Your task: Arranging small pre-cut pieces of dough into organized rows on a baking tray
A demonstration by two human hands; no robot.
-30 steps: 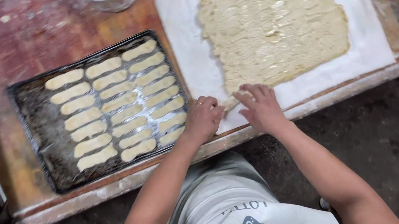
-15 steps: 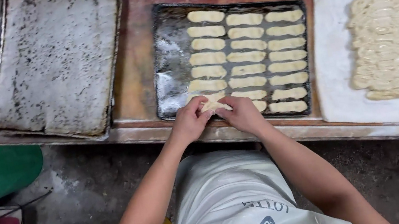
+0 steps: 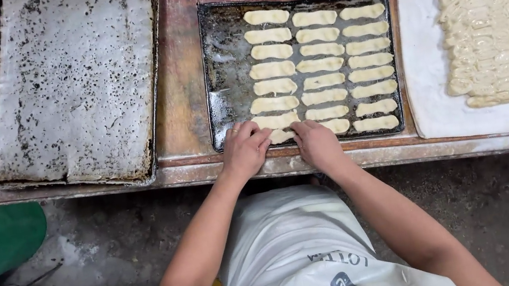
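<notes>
**Two hands set a strip of dough on a dark baking tray**

Seen from above, a person stands at a worn wooden table (image 3: 181, 72). Both hands meet at the near edge of a dark baking tray (image 3: 224, 65). The left hand (image 3: 245, 151) and right hand (image 3: 316, 143) lie close together, fingertips pressed on the two ends of one pale dough strip (image 3: 281, 136), which lies in the tray's near left corner. The fingers are curled lightly on it, not clenched.

The tray holds three neat columns of similar dough strips (image 3: 324, 66). To the left sits a larger, flour-dusted tray (image 3: 72, 84) with nothing on it. To the right, a white cloth (image 3: 424, 66) carries a slab of dough (image 3: 505, 32) marked into strips.

The strip looks soft, light and floppy, likely a little sticky; it would stretch or tear if pulled. Holding it gently at both ends, as here, seems the safest grip.
</notes>
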